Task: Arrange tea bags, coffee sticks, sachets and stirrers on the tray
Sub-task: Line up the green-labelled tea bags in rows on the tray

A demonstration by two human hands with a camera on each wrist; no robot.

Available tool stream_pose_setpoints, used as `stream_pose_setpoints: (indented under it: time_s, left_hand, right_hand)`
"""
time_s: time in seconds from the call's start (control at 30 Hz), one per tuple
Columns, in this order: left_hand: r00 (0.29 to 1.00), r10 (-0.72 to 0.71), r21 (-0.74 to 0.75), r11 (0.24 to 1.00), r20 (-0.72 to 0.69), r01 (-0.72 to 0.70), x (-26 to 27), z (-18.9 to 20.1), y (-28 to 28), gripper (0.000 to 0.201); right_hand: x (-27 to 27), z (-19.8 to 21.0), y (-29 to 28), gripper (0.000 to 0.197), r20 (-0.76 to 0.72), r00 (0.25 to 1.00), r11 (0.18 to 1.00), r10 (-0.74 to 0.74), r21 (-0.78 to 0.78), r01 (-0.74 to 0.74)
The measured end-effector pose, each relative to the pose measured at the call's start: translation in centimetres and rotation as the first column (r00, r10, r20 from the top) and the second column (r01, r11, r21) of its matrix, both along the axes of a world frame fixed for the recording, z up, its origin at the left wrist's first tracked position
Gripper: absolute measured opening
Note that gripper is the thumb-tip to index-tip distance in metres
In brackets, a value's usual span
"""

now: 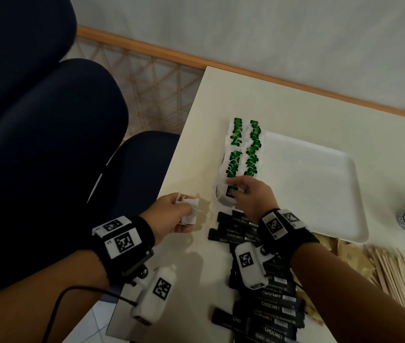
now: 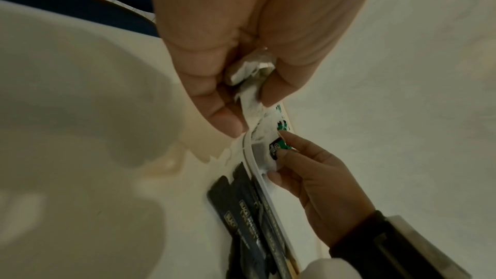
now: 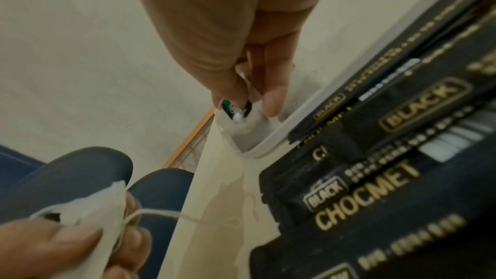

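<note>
The cream bench (image 1: 295,100) carries everything, its left edge running beside my knees and the blue chair (image 1: 35,120). On it the white tray (image 1: 320,189) lies with most of its floor bare to the right. Along the tray's left side stand two rows of tea bags (image 1: 244,147) with green tags, too tightly overlapped for me to count. Below the tray, a heap of black coffee sticks (image 1: 270,305) runs toward me; I see well over a dozen, though the exact number is hidden under my arm. At the right edge lies a bundle of wooden stirrers (image 1: 394,276), beside brown sachets (image 1: 330,243). My right hand (image 1: 253,196) has its grip pinched on one tea bag's tag (image 1: 231,191) at the tray's near left corner. My left hand (image 1: 169,214) has its grip curled round a small clutch of white tea bags (image 1: 189,211), held just above the bench, left of the tray.
</note>
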State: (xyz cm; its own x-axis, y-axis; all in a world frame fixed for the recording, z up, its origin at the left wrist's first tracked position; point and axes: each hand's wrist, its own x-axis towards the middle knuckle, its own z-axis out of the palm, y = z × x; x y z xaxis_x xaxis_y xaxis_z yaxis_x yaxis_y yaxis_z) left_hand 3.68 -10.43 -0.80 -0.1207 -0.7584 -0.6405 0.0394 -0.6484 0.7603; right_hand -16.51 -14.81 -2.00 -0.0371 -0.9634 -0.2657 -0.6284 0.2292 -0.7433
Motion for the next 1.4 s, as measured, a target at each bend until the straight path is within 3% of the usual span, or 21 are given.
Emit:
stream_pose_setpoints:
  time_s: [0.17, 0.27, 0.33, 0.43, 0.6, 1.0, 1.13, 1.4]
  left_hand:
    - [1.000, 0.006, 0.001, 1.000, -0.007, -0.006, -0.5, 0.1, -0.2, 0.014]
    - [1.000, 0.006, -0.003, 1.000, -0.019, -0.006, -0.6, 0.1, -0.2, 0.015]
    - [1.000, 0.005, -0.005, 1.000, -0.023, -0.005, -0.7, 0.1, -0.2, 0.015]
    - [0.999, -0.011, -0.004, 1.000, -0.030, 0.011, -0.7, -0.1, 0.0, 0.014]
    - [0.999, -0.016, 0.003, 1.000, -0.037, 0.016, -1.0, -0.2, 0.1, 0.016]
    - [0.999, -0.040, 0.007, 0.999, -0.021, 0.041, -1.0, -0.3, 0.7, 0.016]
    - [0.999, -0.044, 0.009, 0.999, -0.015, 0.044, -1.0, -0.4, 0.7, 0.016]
    - [0.999, -0.047, 0.019, 0.999, -0.027, 0.048, -1.5, -0.5, 0.4, 0.012]
  right_hand:
    - [-0.1, 0.3, 0.2, 0.027, -0.068, 0.995, 0.980, 0.069, -0.184, -0.080]
    - [-0.7, 0.5, 0.8, 0.021, -0.075, 0.996, 0.920, 0.040, -0.387, -0.066]
    - [-1.3, 0.6, 1.6, 0.019, -0.060, 0.998, 0.904, 0.027, -0.425, -0.049]
    - [-2.2, 0.4, 2.9, 0.019, -0.167, 0.979, 0.928, 0.114, -0.333, -0.165]
    - [-1.9, -0.6, 4.0, 0.026, -0.376, 0.867, 0.908, 0.326, -0.130, -0.398]
    - [-0.2, -1.3, 3.4, 0.035, -0.560, 0.743, 0.852, 0.367, -0.118, -0.511]
    - [0.1, -1.2, 3.2, 0.039, -0.580, 0.707, 0.857, 0.405, -0.028, -0.514]
    - [-0.4, -1.1, 3.3, 0.047, -0.533, 0.723, 0.840, 0.441, -0.039, -0.541]
